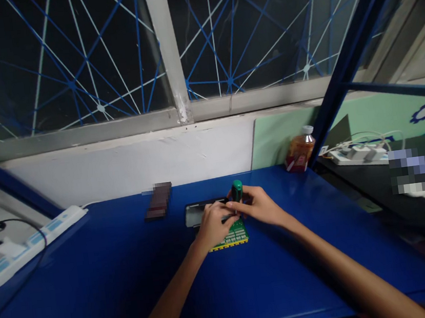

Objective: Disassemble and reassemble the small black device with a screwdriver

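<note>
A green circuit board (236, 235) with rows of pale parts and a yellow front edge lies on the blue table. Over its far side, my right hand (259, 204) grips a screwdriver (237, 189) by its green handle, held nearly upright with the tip hidden behind my fingers. My left hand (216, 223) lies over the board's left part, fingers bent and drawn together close to the screwdriver's shaft. What those fingers pinch is hidden. Just behind the left hand, a dark-rimmed shallow tray or case (194, 216) is partly covered.
On the blue table (136, 292), a dark flat object (159, 201), partly blurred, lies back left. A white power strip (51, 233) with a black cable runs along the left edge. A bottle (300, 152) stands at the back right, beside a blue post. Another power strip (359, 155) sits beyond.
</note>
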`<state>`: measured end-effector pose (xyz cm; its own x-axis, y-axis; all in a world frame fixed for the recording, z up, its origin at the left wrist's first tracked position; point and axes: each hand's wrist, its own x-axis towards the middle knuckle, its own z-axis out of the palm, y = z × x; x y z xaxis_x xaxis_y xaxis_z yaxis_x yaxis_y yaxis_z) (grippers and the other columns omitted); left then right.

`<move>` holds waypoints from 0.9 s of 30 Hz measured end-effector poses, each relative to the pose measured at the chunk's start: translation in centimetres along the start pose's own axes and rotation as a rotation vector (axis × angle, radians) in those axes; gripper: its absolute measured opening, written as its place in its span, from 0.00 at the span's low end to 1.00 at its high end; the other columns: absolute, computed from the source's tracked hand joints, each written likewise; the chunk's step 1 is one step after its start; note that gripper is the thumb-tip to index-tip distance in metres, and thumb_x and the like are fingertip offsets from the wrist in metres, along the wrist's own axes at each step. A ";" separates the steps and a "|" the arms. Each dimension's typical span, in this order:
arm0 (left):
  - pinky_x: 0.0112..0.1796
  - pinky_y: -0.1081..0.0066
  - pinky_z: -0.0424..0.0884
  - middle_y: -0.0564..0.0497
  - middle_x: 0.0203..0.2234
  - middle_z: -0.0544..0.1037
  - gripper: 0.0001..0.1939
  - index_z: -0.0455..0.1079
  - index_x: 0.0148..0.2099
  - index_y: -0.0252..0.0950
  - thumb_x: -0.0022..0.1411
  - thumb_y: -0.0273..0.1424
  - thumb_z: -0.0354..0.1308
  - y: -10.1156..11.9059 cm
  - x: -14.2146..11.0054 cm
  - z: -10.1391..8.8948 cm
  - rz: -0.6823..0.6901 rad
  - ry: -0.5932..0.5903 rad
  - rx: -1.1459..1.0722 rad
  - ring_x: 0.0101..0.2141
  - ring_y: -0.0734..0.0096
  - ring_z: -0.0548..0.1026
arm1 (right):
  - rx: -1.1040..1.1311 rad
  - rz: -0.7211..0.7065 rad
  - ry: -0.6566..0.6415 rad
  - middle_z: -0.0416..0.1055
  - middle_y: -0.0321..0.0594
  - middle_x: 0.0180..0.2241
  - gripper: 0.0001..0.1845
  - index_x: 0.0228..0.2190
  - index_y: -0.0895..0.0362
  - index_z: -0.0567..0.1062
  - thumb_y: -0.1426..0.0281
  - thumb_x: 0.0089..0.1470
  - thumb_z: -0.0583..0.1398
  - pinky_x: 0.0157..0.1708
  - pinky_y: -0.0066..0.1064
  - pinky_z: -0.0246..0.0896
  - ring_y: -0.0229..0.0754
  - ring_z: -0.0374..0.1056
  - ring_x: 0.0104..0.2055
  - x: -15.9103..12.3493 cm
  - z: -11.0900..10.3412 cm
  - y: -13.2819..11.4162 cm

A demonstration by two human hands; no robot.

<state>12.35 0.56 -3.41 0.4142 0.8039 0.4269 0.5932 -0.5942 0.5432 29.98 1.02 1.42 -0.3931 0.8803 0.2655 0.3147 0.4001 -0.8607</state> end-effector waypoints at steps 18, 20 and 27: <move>0.44 0.64 0.67 0.52 0.36 0.80 0.05 0.78 0.37 0.42 0.59 0.30 0.61 0.1 0.2 -0.5 0.030 -0.044 -0.042 0.41 0.63 0.75 | -0.006 0.020 -0.003 0.70 0.37 0.26 0.20 0.43 0.57 0.72 0.57 0.53 0.60 0.25 0.32 0.60 0.38 0.64 0.26 -0.1 -0.1 -0.3; 0.44 0.64 0.67 0.53 0.36 0.80 0.07 0.77 0.38 0.41 0.61 0.28 0.58 0.3 0.1 -0.7 0.061 -0.075 -0.045 0.41 0.64 0.75 | -0.008 0.023 0.002 0.69 0.37 0.25 0.21 0.44 0.57 0.71 0.57 0.53 0.60 0.25 0.32 0.60 0.38 0.64 0.25 -0.1 -0.1 -0.4; 0.45 0.65 0.66 0.53 0.36 0.80 0.06 0.77 0.37 0.41 0.60 0.26 0.59 0.2 0.1 -0.5 0.061 -0.070 -0.051 0.42 0.64 0.75 | -0.009 0.005 0.004 0.70 0.38 0.27 0.21 0.43 0.57 0.71 0.56 0.54 0.60 0.25 0.32 0.60 0.39 0.64 0.27 -0.1 -0.2 -0.7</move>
<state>12.17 0.56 -2.93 0.4966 0.7650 0.4101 0.5299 -0.6414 0.5548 29.96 0.72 2.04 -0.3883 0.8834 0.2624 0.3248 0.3977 -0.8581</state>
